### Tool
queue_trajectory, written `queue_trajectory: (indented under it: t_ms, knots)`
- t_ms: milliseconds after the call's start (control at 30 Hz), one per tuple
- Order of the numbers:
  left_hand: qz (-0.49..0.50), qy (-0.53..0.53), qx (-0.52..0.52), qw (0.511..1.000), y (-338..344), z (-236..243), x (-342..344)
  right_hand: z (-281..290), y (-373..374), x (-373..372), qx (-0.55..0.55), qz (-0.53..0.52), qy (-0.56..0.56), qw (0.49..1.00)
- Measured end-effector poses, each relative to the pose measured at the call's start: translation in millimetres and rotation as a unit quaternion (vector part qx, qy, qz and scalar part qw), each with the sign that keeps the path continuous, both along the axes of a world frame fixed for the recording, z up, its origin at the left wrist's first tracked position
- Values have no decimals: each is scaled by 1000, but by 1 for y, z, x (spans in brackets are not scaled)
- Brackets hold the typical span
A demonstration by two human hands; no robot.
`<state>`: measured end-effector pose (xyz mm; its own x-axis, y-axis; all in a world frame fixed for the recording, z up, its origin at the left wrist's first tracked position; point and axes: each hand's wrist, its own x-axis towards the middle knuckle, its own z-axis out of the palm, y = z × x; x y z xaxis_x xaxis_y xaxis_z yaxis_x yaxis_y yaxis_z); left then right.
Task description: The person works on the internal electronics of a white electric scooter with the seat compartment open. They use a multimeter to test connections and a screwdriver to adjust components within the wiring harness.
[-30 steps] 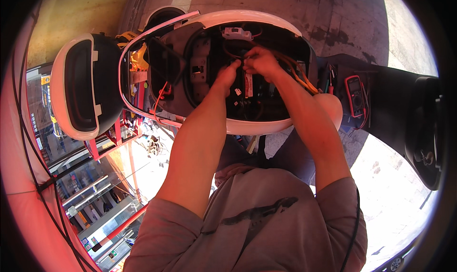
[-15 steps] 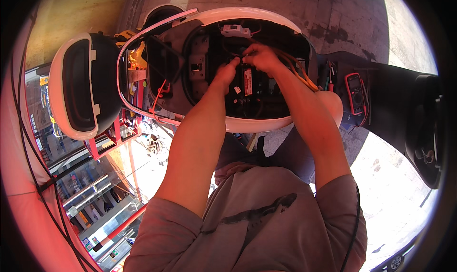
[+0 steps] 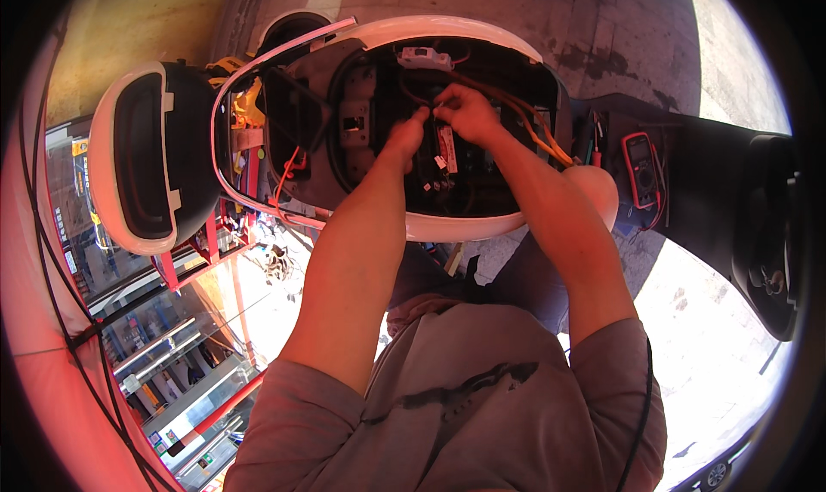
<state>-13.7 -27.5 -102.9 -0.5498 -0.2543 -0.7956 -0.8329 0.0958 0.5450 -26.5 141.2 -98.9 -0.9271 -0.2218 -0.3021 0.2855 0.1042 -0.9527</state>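
Observation:
Over the opened body of a white scooter (image 3: 465, 227), both my hands meet inside the dark compartment. My left hand (image 3: 408, 138) is closed, thumb and fingertips pinching at what looks like a thin dark cable. My right hand (image 3: 469, 114) pinches close beside it, its fingers bent and nearly touching the left thumb. What lies exactly between the fingertips is too small and dark to see clearly. Just below them is a dark part with a red-and-white label (image 3: 447, 146). Small white connectors (image 3: 440, 162) hang beside it.
A white circuit breaker (image 3: 425, 58) sits at the compartment's far edge. Orange cables (image 3: 544, 131) run along its right side. A red-framed multimeter (image 3: 641, 169) and a screwdriver (image 3: 597, 157) lie on the black surface to the right. A white-and-black scooter case (image 3: 107, 156) stands left.
My right hand has shifted slightly toward me and left. The small white connectors have moved right, against the labelled part. Both hands stay pinched close together.

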Motion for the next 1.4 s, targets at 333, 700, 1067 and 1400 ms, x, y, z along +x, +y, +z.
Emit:
queue_trajectory:
  t_ms: [333, 700, 1067, 1400]
  knots:
    - [-31, -16, -24, 999, -10, -10, 0, 1, -5, 3, 14, -5, 35, 999]
    - [-79, -23, -81, 993, 5, 24, 2, 17, 0, 7, 106, 33, 157, 981]
    - [-89, -10, -55, 995, 6, 25, 4, 1, -3, 1, 96, 12, 94, 991]
    - [-86, 13, -36, 996, 1, 11, 4, 1, -9, -1, 120, -31, 55, 991]
